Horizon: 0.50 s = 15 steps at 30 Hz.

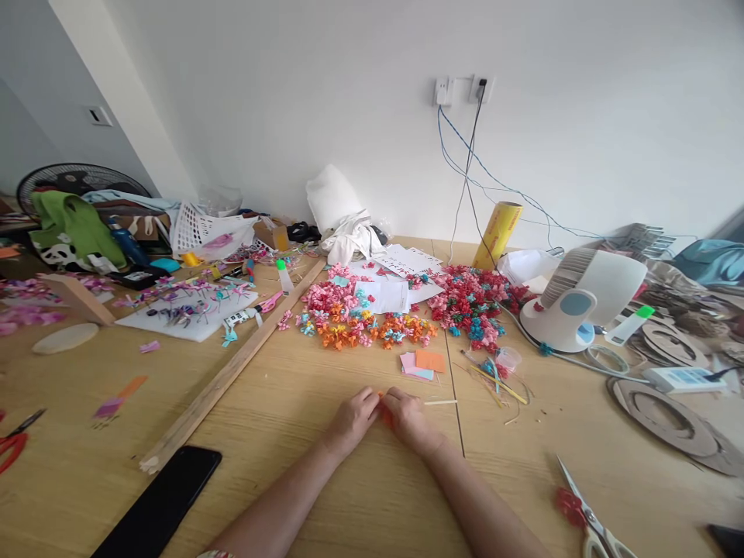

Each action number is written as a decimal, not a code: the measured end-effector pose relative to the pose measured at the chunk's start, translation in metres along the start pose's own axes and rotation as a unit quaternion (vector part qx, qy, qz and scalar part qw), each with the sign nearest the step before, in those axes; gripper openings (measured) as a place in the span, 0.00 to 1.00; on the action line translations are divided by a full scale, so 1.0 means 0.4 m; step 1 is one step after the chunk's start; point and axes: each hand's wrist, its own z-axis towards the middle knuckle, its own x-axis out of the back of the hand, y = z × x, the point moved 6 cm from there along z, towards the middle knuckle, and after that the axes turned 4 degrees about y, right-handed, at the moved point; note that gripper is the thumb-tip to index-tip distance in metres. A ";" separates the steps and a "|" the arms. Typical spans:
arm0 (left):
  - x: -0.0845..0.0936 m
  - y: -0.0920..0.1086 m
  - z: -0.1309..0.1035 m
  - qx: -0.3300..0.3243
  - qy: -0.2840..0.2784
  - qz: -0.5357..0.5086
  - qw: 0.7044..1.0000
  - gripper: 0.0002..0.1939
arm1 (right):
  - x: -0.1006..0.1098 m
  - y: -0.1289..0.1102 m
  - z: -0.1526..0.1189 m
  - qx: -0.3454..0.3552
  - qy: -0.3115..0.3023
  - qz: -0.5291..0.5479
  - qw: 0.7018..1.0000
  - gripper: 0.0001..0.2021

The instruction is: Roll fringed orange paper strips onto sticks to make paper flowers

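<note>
My left hand (354, 421) and my right hand (410, 418) meet over the middle of the table. Both are closed, their fingertips pinching a small piece of orange paper (386, 417) that shows between them. Most of the piece is hidden by my fingers. A thin pale stick (440, 402) juts out to the right from beside my right hand; whether I hold it I cannot tell. Just beyond lie orange paper slips (430, 361) and pink and blue ones (411, 364). Farther back are heaps of orange flowers (342, 335) and red and pink flowers (465, 298).
A wooden strip (232, 368) runs diagonally on the left, with a black phone (163, 504) by its near end. Scissors (587, 511) lie at front right, red-handled scissors (15, 446) at far left. A small white fan (581, 298) and cardboard rings (668, 418) occupy the right.
</note>
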 end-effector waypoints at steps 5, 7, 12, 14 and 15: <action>-0.005 0.000 -0.001 -0.015 -0.001 -0.001 1.000 0.09 | 0.008 -0.004 -0.002 0.014 -0.006 -0.003 1.000 0.04; -0.004 0.001 -0.001 -0.014 -0.002 0.001 1.000 0.10 | 0.011 -0.005 -0.003 0.013 -0.005 0.000 1.000 0.04; -0.004 0.002 -0.001 -0.010 -0.005 0.009 1.000 0.09 | 0.010 -0.006 -0.004 0.015 -0.002 0.010 1.000 0.04; -0.007 0.001 -0.001 -0.009 -0.006 0.010 1.000 0.08 | 0.011 -0.005 -0.004 0.015 -0.004 0.008 1.000 0.04; -0.009 0.000 -0.001 -0.009 -0.006 0.010 1.000 0.08 | 0.012 -0.005 -0.004 0.016 -0.006 0.008 1.000 0.04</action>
